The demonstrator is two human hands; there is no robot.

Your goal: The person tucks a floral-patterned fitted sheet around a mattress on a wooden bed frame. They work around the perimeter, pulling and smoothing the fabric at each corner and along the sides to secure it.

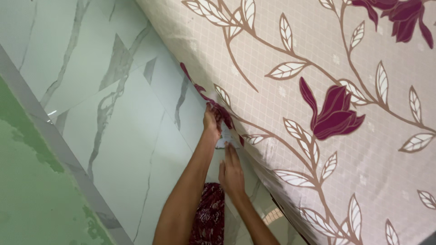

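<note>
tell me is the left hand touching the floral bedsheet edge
Touching: the head view shows the left hand gripping the hanging edge of the floral bedsheet, fingers curled into the fabric.

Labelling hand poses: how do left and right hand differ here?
The left hand reaches higher and grips the bedsheet hem, fingers curled; the right hand sits lower, fingers straight, touching a small white tag. The left forearm shows longer. Both are bare, at the sheet's edge above the marble floor.
</note>
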